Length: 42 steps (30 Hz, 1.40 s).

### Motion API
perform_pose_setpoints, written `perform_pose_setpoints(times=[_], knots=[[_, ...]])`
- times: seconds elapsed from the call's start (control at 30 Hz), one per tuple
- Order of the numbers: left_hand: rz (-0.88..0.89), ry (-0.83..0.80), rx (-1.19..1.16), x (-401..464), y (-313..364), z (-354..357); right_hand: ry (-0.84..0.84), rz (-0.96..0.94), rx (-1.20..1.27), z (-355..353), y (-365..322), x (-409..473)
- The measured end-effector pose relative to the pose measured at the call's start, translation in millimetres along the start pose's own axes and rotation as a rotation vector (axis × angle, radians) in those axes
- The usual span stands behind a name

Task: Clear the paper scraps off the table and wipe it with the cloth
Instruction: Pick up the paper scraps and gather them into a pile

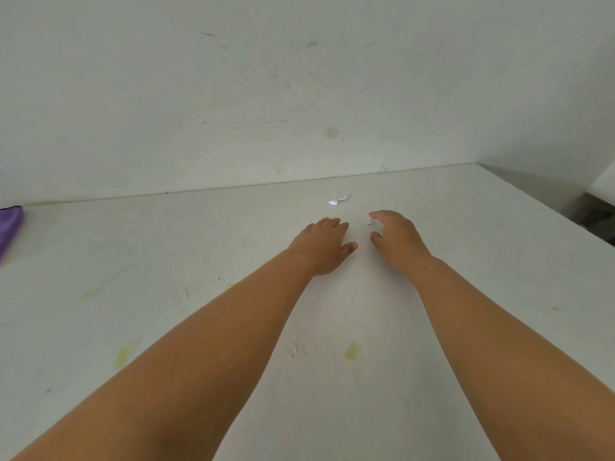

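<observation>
A: Both arms reach out over a white table [466, 261] set against a scuffed wall. The left hand [321, 246] lies palm down, fingers straight and flat on the surface, holding nothing.

B: And the right hand [396, 237]?

A: Just beside the left, fingers and thumb curved toward each other. A small white paper scrap [370, 222] shows in the gap at its fingertips. Whether the fingers pinch it or only cup round it, the view does not settle.

B: Any more scraps?

A: A crumpled scrap [339, 199] lies just beyond both hands, near the table's far edge. The purple cloth [10, 227] sits well apart, far out to the left of the left hand, at the frame's border.

B: So which step is this?

A: The clearing step, by the look of it: scraps are being gathered, and the cloth lies untouched. Yellowish stains [352, 350] mark the tabletop between the forearms and to their left, so wiping seems not yet begun.

B: What does the next move call for?

A: Probably a fine pinch on the thin scrap by the right fingertips, then a short reach forward for the crumpled one.
</observation>
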<state>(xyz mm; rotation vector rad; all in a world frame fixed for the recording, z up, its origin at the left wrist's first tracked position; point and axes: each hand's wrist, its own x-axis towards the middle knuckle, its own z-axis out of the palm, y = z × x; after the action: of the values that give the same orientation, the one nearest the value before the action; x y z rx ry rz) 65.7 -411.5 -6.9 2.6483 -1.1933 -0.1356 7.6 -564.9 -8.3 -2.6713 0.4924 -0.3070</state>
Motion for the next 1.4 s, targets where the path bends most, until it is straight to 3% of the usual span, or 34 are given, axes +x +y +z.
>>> perform_pose_setpoints(times=[0.2,0.43,0.7,0.87,1.07,1.17,1.27,1.4], knots=[[-0.045,0.128,-0.025,40.3,-18.5,1.8,0.028,-0.033,-0.064,7.2,11.7,31.6],[-0.078,0.137,-0.115,77.8,-43.7,-5.8,0.046,-0.026,-0.047,11.6,13.4,57.9],[-0.002,0.121,-0.025,98.5,-57.1,-2.6,0.107,-0.011,0.094,19.1,-6.6,101.8],[0.024,0.190,-0.071,97.7,-72.5,-10.7,-0.009,0.013,-0.010,29.3,-18.6,120.2],[-0.077,0.281,-0.207,66.8,-91.2,-28.0,-0.095,0.089,-0.102,30.4,-33.8,120.2],[-0.086,0.307,-0.235,42.8,-93.6,-39.5,-0.081,0.110,-0.010,25.3,-41.1,100.8],[-0.097,0.360,-0.304,16.3,-93.1,-52.5,0.054,0.118,0.242,12.0,-55.4,64.8],[-0.134,0.386,-0.509,-30.0,-93.6,-71.2,0.005,0.100,0.398,-11.0,-83.5,14.6]])
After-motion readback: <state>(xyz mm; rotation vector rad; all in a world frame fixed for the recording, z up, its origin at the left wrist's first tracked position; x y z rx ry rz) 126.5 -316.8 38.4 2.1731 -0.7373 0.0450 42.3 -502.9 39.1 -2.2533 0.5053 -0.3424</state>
